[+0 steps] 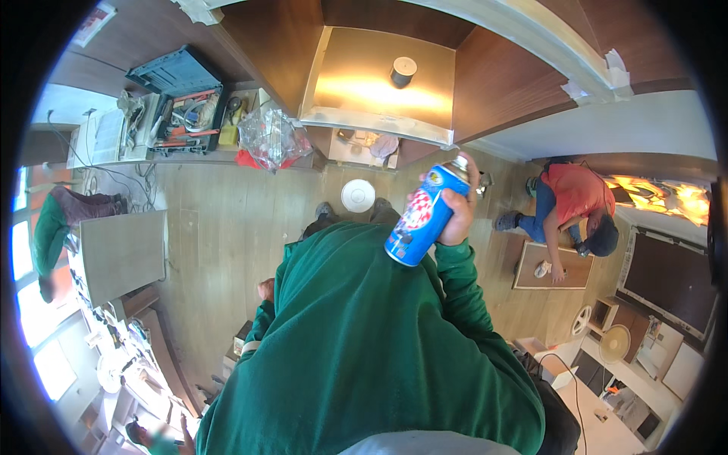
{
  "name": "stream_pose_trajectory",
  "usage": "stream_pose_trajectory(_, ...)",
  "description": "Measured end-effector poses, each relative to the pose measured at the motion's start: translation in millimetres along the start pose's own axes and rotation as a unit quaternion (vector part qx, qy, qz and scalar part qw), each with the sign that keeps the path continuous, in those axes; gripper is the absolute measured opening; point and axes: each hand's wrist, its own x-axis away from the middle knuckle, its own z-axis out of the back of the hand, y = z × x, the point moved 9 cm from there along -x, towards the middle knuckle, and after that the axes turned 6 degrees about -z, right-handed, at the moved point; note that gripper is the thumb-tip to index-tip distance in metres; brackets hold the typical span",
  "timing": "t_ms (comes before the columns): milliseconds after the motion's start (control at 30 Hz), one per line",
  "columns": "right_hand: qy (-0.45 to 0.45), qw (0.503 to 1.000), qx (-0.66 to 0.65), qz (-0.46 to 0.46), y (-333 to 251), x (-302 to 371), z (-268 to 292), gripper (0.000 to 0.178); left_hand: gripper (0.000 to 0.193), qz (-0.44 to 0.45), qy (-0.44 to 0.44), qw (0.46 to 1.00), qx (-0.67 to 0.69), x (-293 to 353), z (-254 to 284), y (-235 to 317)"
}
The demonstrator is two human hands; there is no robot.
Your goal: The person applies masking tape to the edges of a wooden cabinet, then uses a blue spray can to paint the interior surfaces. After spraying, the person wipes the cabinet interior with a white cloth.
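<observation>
The R hand [459, 212] is holding a blue spray can [425, 216] up in front of the green sweater [356, 326], right of the middle, w/ the can leaning & its top pointing up and away. The job is looking part done, prob. near a start or a pause: the can is sitting ready in the hand, but no mist is showing. Pale strips [379, 127] are already running along the front edge of the lit cabinet [277, 45]. How much is left, can't tell. As for grip, the R hand is closing snugly round the can, thumb on the near side, other fingers going behind, w/ one finger reaching up near the nozzle [459, 161]; can't tell if it's pressing. The L hand [265, 290] is hanging low by the sweater, mostly hidden, so can't tell if it's open or holding smth.
</observation>
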Motion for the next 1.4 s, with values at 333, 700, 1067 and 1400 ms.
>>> stream_pose_trajectory(333,0.153,0.986,-0.018,0.07,9.3,33.3,31.8,0.068,0.028,0.076,0.09,0.906,0.407,-111.1,133.6,-28.4)
stream_pose_trajectory(700,0.218,0.972,0.039,0.082,38.9,70.3,19.1,0.073,0.031,-0.075,-0.182,0.883,0.427,-153.6,24.1,15.7)
stream_pose_trajectory(1067,0.367,0.912,0.062,0.17,-15.6,86.6,145.5,0.068,0.043,-0.097,-0.213,0.862,0.449,-139.0,157.4,115.3)
stream_pose_trajectory(1400,0.245,0.964,-0.071,0.072,58.1,51.4,125.3,0.073,0.038,-0.386,-0.237,0.891,0.019,-117.7,21.2,203.7)
